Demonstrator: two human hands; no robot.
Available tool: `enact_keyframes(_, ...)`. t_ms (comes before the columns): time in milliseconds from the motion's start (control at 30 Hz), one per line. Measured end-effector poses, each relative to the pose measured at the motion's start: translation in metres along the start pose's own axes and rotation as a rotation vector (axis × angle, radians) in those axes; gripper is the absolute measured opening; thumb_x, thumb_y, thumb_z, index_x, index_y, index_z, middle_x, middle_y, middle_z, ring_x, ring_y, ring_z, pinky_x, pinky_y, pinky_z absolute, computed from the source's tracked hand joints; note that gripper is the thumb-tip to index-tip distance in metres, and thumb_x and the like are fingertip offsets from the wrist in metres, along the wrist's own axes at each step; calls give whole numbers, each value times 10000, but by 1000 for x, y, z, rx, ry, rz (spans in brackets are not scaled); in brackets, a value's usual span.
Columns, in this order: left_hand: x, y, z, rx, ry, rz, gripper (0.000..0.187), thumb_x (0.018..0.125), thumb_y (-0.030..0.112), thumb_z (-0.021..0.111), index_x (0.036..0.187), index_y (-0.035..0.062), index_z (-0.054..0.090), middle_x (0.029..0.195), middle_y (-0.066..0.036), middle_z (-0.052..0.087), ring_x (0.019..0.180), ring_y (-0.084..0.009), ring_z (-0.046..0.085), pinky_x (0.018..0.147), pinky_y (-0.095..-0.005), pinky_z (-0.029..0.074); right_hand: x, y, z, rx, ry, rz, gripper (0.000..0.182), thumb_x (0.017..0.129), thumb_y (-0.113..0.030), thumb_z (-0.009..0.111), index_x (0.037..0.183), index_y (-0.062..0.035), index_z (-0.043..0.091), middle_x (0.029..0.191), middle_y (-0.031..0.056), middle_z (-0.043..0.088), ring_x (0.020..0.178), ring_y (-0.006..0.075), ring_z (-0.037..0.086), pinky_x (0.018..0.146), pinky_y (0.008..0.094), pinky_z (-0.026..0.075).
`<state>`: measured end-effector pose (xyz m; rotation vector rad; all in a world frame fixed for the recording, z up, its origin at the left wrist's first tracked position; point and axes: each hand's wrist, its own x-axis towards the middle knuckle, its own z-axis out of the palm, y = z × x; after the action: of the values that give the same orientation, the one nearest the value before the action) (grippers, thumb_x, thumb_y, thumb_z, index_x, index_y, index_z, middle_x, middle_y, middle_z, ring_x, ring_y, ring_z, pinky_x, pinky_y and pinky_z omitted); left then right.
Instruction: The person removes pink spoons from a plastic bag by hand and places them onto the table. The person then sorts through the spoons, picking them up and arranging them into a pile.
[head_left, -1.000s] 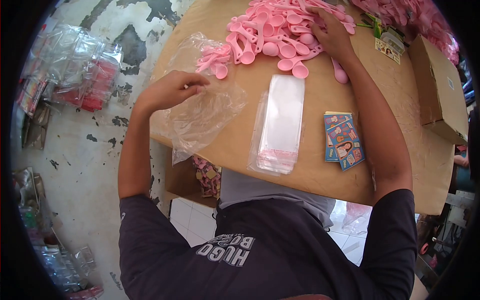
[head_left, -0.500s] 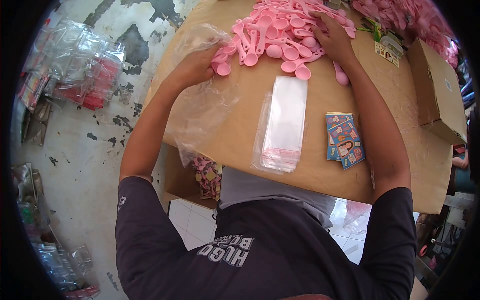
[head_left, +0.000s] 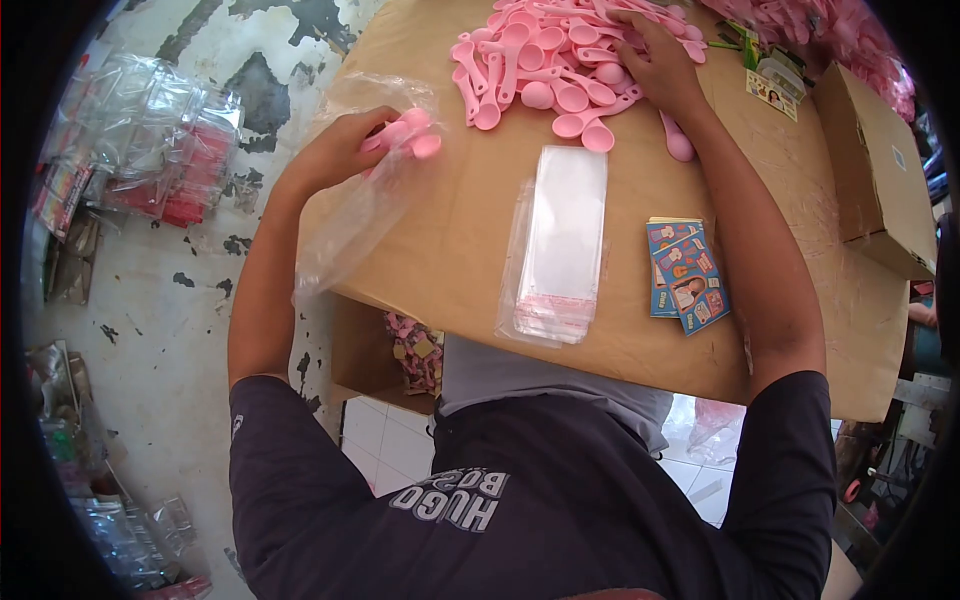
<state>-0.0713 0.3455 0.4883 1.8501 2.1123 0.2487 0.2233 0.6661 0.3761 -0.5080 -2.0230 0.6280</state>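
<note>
My left hand (head_left: 350, 150) is closed on a few pink spoons (head_left: 425, 146) over the left side of the table, with a clear plastic bag (head_left: 360, 225) beneath and around them. At the right part of a heap of pink measuring spoons (head_left: 540, 60), my right hand (head_left: 655, 60) has its fingers apart and touches the spoons; whether one is pinched is hidden. A stack of clear sleeves (head_left: 565, 235) lies in front of the heap. Blue printed cards (head_left: 690, 280) lie beside my right forearm.
An opened cardboard box (head_left: 875, 165) stands at the right. Small yellow cards (head_left: 772, 95) lie near it. More pink items (head_left: 830, 35) are piled at the back right. Packaged goods (head_left: 150, 130) lie on the floor at the left.
My left hand has moved left and down, away from the heap, carrying the spoons. The clear bag has shifted left with it. My right hand has stayed at the heap.
</note>
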Motion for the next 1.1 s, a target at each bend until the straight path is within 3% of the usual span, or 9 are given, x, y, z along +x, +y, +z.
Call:
enact_keyframes(167,-20,5,-7,-87,-5,63,322,927,32,669,1246,10,633,1035,-112,720,909,-196,680,825,-333,540,3,7,1,-30,-6,-57,412,973,-238,657,1364,-111,648,1333,158,670,1215,288,662,1024,396,534)
enact_keyframes(333,-31,30,-15,-86,3,-117,367,915,15,686,1273,24,609,901,-90,700,789,-174,679,724,-329,542,3,9,2,-30,-15,-57,416,973,-231,651,1372,-114,646,1347,161,664,1233,292,654,1046,400,517)
enact_keyframes(400,-34,25,-11,-133,20,-94,386,910,6,688,1285,26,598,888,-88,693,773,-170,678,707,-334,540,3,7,1,-28,-21,-46,418,973,-228,649,1374,-114,644,1352,162,661,1239,294,651,1052,402,512)
enact_keyframes(467,-36,21,-9,-179,35,-72,406,905,-4,691,1297,27,586,876,-86,687,757,-165,677,689,-339,538,2,4,-1,-12,-73,4,438,988,-151,632,1418,-78,599,1405,126,646,1327,258,589,1135,369,433)
enact_keyframes(567,-39,26,-6,-198,56,-110,449,882,-20,716,1306,30,577,893,-107,692,795,-211,692,730,-349,546,3,5,-1,-8,-74,4,442,986,-146,634,1421,-80,597,1405,126,646,1325,257,592,1134,367,436)
enact_keyframes(633,-40,20,0,-8,195,104,481,854,-25,743,1304,30,581,1011,-136,695,906,-282,701,797,-383,551,4,11,2,-16,-42,-36,436,976,-186,641,1402,-100,619,1386,143,651,1280,274,623,1090,385,478)
enact_keyframes(667,-40,17,3,-8,193,105,481,854,-25,743,1304,30,581,1011,-136,695,906,-282,701,797,-383,551,4,14,3,-23,-10,-76,431,966,-225,649,1383,-120,640,1366,159,656,1235,290,654,1046,403,519)
enact_keyframes(833,-40,21,7,113,232,150,502,831,7,777,1294,15,586,1248,-158,647,1089,-340,667,887,-414,552,4,13,2,-23,-22,-55,431,962,-225,648,1380,-120,642,1363,160,656,1233,296,653,1039,402,527)
enact_keyframes(1100,-42,25,12,26,249,149,451,841,45,804,1243,12,601,1067,-167,669,964,-352,667,845,-407,540,3,7,1,11,-31,-24,428,963,-210,640,1380,-116,641,1366,153,657,1253,290,641,1048,401,524)
